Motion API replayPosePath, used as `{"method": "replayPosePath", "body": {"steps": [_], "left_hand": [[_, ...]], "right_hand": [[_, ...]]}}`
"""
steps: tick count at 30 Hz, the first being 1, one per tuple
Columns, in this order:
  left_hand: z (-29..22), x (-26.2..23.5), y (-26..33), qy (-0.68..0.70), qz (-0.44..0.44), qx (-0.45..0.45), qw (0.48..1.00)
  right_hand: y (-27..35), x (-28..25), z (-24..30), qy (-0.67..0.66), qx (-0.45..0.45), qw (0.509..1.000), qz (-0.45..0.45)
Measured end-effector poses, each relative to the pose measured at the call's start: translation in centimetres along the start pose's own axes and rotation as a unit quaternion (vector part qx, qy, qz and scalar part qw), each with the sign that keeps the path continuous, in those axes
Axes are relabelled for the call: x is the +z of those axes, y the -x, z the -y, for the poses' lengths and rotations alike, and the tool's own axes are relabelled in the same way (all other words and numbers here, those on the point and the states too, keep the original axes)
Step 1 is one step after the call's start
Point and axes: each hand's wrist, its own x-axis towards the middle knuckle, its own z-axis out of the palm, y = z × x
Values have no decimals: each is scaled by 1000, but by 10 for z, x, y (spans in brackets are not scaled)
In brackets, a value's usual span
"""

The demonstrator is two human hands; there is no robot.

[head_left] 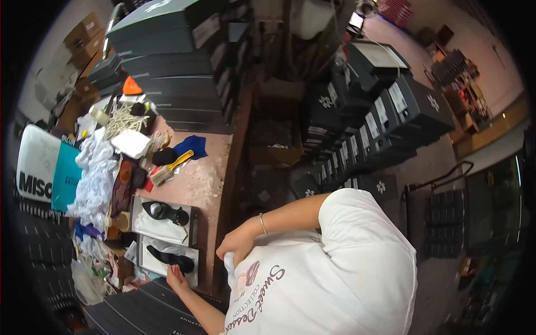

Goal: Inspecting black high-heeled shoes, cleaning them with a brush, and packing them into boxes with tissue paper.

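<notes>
A black high-heeled shoe lies over white paper in the nearer open shoe box. My left hand is at the near edge of this box, its bent fingers closed at the shoe's near end; the fingertips are partly hidden. In front of my shirt, my right hand is closed around a crumpled white wad, of which only a bit shows below the fingers. Just beyond, a second open box holds another black shoe on white paper.
On the worktable lie a yellow-handled brush, a blue cloth and crumpled white paper. Dark shoe boxes are stacked at the table's back. More boxes stand in rows at right, others close by my left forearm.
</notes>
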Motion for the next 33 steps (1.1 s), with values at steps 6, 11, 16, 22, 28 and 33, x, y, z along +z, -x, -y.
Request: {"method": "replayPosePath", "body": {"steps": [6,11,16,22,28,33], "left_hand": [[14,-19,-88,-225,24,-37,973],[15,1,-61,1,188,-110,976],[-25,16,59,77,165,0,983],[-54,49,164,193,351,-47,915],[-53,145,205,239,205,6,949],[-55,193,179,320,178,-16,931]], "right_hand": [[16,35,12,-11,50,996,-79],[15,40,6,51,-33,984,-167],[-15,11,-14,-49,-71,928,-363],[-63,-32,44,-55,-111,936,-330],[-108,-61,10,311,-60,921,-227],[-144,-89,-36,287,-76,920,-255]]}}
